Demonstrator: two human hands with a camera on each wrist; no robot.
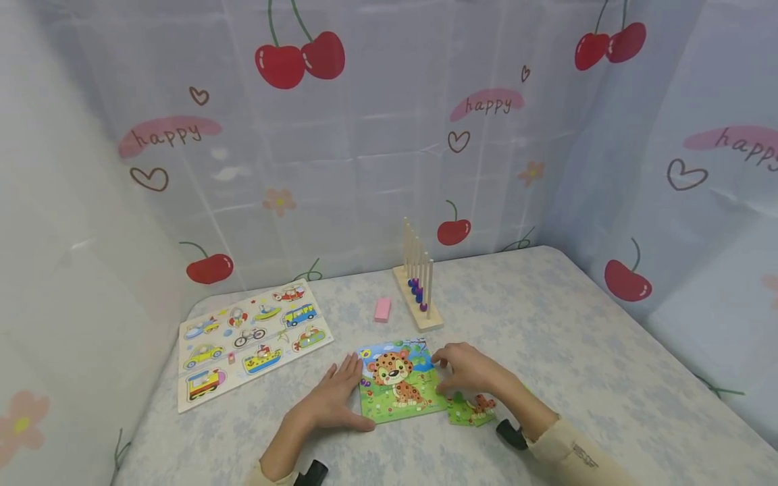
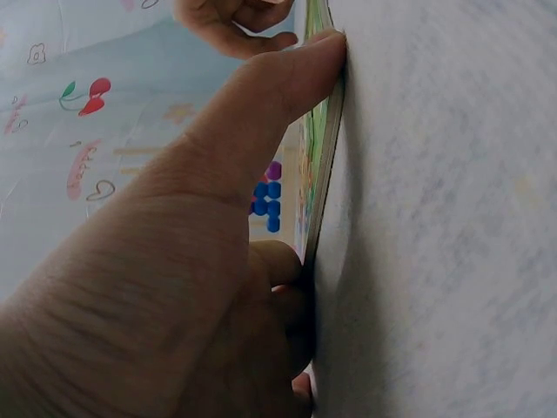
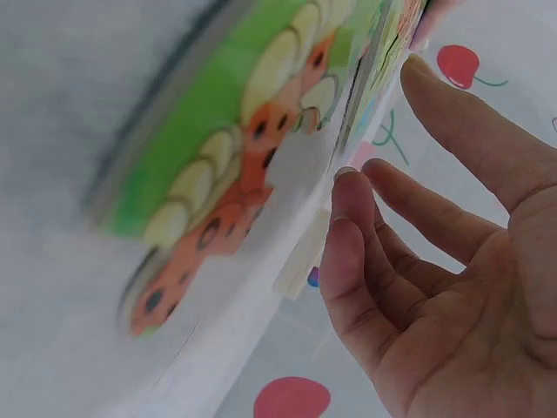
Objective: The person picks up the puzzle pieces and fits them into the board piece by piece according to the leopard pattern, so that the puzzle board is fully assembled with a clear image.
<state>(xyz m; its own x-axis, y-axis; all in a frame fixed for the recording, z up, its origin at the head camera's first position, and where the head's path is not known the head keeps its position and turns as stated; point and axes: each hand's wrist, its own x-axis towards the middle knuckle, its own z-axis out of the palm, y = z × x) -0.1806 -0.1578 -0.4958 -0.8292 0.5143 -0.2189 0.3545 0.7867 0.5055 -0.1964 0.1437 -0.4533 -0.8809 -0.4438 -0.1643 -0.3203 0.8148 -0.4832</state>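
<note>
A square leopard jigsaw puzzle [image 1: 398, 398] lies flat on the table. Along its left edge rest the fingers of my left hand [image 1: 331, 398], while the thumb touches the lower-left corner; in the left wrist view the thumb lies against the puzzle's thin side [image 2: 324, 148]. My right hand [image 1: 469, 370] hovers at the puzzle's right edge, fingers loosely bent. Nothing sits between its thumb and fingers [image 3: 348, 252] in the right wrist view. Below that hand are loose puzzle pieces [image 1: 464, 412], green with an orange spotted part, partly covered by the hand in the head view.
A wooden peg stand [image 1: 428, 320] with blue and purple beads stands behind the puzzle, beside a pink block [image 1: 382, 310]. To the left lies a white vehicle puzzle board [image 1: 234, 374]. Cherry-printed curtains [image 1: 365, 169] enclose the table's back and sides.
</note>
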